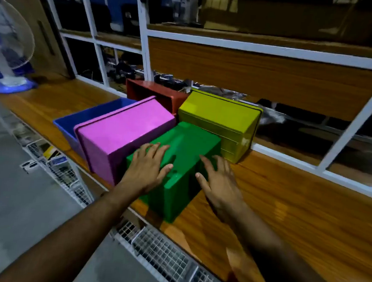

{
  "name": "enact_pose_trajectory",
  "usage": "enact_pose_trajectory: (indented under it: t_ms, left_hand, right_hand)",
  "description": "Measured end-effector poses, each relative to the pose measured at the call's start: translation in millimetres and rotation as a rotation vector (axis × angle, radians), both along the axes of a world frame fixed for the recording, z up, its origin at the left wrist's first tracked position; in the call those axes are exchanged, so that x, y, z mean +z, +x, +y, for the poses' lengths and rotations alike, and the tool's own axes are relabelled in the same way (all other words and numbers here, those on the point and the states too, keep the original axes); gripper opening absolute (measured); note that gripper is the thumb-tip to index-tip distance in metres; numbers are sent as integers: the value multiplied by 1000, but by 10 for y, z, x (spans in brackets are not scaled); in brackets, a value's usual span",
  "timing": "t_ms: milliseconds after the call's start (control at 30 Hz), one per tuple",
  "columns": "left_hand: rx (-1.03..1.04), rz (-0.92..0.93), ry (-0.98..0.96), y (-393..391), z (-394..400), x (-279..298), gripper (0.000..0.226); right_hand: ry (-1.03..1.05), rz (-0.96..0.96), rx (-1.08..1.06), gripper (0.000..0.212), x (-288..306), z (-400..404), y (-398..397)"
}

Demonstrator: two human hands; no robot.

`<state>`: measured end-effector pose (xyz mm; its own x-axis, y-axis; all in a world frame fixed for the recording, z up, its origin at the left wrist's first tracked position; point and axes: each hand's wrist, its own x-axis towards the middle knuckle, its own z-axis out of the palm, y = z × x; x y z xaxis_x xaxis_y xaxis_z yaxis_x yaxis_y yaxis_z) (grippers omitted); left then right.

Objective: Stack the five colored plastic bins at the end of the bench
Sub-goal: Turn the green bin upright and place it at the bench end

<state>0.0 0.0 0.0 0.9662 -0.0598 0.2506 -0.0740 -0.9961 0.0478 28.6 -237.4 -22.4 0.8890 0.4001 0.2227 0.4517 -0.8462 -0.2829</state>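
Five plastic bins stand together on the wooden bench (297, 203). The green bin (187, 145) is nearest, upside down. My left hand (148, 166) lies flat on its near left part, fingers spread. My right hand (219, 180) hovers at its right edge, fingers apart, holding nothing. The pink bin (124, 130) lies left of the green one, bottom up and tilted. The blue bin (87, 118) sits open side up, left of the pink one. The yellow bin (221, 119) is upside down behind the green one, and the red bin (155, 92) stands farthest back.
A blue and white table fan (8, 49) stands at the bench's far left end. A white-framed window wall (264, 49) runs along the back of the bench. White wire racks (164, 253) with small items hang below the bench's front edge.
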Motion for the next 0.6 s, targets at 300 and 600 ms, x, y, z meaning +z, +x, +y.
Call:
enact_pose_trajectory:
  t_ms: [300,600]
  left_hand:
    - [-110,133,-57,667,431,-49,62]
    - [-297,71,11,869,464,-82,57]
  right_hand:
    - [123,76,-195,50,-50,592,129]
    - [221,162,-499,42,-73,633,11]
